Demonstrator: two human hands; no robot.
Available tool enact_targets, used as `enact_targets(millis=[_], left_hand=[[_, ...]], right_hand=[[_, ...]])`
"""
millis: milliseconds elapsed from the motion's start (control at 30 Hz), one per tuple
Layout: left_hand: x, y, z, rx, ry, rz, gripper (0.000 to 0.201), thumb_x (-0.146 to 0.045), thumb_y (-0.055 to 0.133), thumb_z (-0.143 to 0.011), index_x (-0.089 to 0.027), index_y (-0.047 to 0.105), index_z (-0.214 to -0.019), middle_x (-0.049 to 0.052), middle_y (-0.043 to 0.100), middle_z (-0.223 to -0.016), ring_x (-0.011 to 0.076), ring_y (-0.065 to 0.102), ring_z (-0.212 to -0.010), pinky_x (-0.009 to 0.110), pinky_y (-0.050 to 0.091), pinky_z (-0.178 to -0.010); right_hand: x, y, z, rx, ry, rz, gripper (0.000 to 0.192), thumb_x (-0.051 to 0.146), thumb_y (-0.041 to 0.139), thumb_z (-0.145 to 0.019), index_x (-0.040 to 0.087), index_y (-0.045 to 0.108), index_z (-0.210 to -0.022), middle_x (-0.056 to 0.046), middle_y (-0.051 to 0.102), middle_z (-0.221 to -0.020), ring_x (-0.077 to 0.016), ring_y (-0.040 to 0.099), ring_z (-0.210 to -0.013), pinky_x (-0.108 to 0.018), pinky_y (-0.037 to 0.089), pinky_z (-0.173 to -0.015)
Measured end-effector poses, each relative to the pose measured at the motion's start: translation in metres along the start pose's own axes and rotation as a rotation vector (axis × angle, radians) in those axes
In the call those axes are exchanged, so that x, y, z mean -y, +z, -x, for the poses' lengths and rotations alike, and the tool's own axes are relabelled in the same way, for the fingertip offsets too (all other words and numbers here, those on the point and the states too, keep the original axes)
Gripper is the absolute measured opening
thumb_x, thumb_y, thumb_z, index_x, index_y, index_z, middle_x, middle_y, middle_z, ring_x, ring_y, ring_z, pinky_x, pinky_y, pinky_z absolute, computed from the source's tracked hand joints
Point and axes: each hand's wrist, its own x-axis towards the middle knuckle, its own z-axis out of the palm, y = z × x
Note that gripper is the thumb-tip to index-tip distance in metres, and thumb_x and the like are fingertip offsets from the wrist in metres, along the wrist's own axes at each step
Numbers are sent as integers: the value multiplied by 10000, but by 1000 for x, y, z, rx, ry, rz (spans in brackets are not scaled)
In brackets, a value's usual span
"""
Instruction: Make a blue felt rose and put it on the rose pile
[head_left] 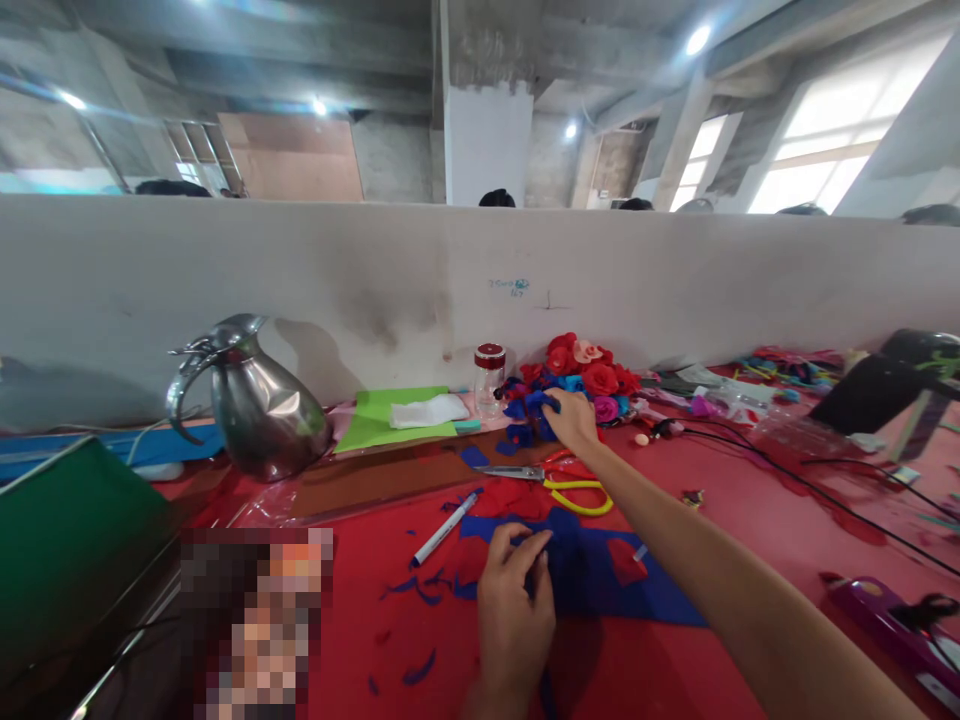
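Head view, the only feed I have. Left hand (514,600) at bottom centre, fingers pinched on the near edge of the blue felt sheet (600,575), pressing it flat on the red surface (750,520). Right hand (574,420) reaches out to frame centre, closed around a blue felt flower (534,408) at the front of the flower pile (581,375).

Progress, my read: a good pile of red, pink and blue flowers already sits against the partition wall (450,290), so a fair batch is done. The sheet has cut-outs in it but plenty of felt left; blue scraps (420,590) lie scattered left of it. I judge it mid-run, not near the end.

Surface: scissors (555,478) with red and yellow handles lie just beyond the sheet, nobody holding them. Marker pen (446,528) to the left of the sheet. Steel jug (251,405) at centre left, green sheet (382,420) with a white cloth on it beside it, small red-lidded jar (489,378) just left of the pile. Black cables (825,490) run across the right side.

Room: bare concrete ceiling, spot lights, bright windows upper right. Tops of other people's heads show behind the partition.
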Motion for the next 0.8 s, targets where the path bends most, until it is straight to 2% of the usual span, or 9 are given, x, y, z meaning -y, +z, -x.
enact_targets(millis=[100,233,333,433,500,600,700,800], left_hand=[[-1,0,0,10,-7,6,325,-104,463,-828,-202,731,-984,84,646,-902,145,646,-793,248,547,-701],[0,0,0,17,-27,11,316,-103,475,-823,-202,733,-977,84,644,-904,147,646,-796,245,548,-701],[0,0,1,15,-40,16,316,-91,482,-815,-202,733,-973,79,646,-902,143,644,-789,239,544,-697],[0,1,1,9,-32,24,323,-77,474,-814,-205,733,-959,73,644,-894,137,646,-794,233,539,-705],[0,1,1,5,-32,31,329,-74,468,-816,-208,733,-960,71,643,-892,134,646,-794,230,538,-706],[0,2,2,1,-43,34,328,-76,468,-817,-206,732,-962,75,642,-904,135,642,-799,228,539,-702],[1,3,2,20,-56,35,331,-81,467,-821,-213,731,-972,73,641,-913,132,636,-788,228,540,-693],[2,3,2,31,-59,36,330,-88,471,-824,-218,731,-978,71,640,-914,130,632,-776,233,541,-695]], right_hand=[[5,-13,-6,-12,0,-86,175,159,665,-616,267,689,-752,8,683,-779,-214,583,-881,-334,439,-846],[5,-23,-21,-55,85,-217,161,211,619,-641,221,678,-790,18,668,-714,-152,582,-671,-263,469,-649],[1,-24,-36,-105,179,-257,186,205,577,-627,187,659,-793,24,626,-614,-118,520,-529,-227,407,-505],[-3,-18,-47,-136,237,-239,205,203,561,-594,157,650,-772,47,553,-516,-97,442,-442,-214,338,-440],[-3,-14,-49,-141,237,-205,235,210,546,-590,141,657,-786,51,544,-512,-97,440,-443,-214,341,-448],[0,-10,-42,-114,171,-129,271,224,532,-602,146,681,-815,31,615,-602,-119,522,-543,-226,408,-538],[4,-11,-33,-85,94,-18,259,247,542,-623,173,702,-814,14,671,-698,-147,582,-667,-244,445,-657],[3,-14,-33,-91,91,110,258,267,546,-659,185,714,-836,-13,698,-766,-174,606,-737,-266,453,-715]])
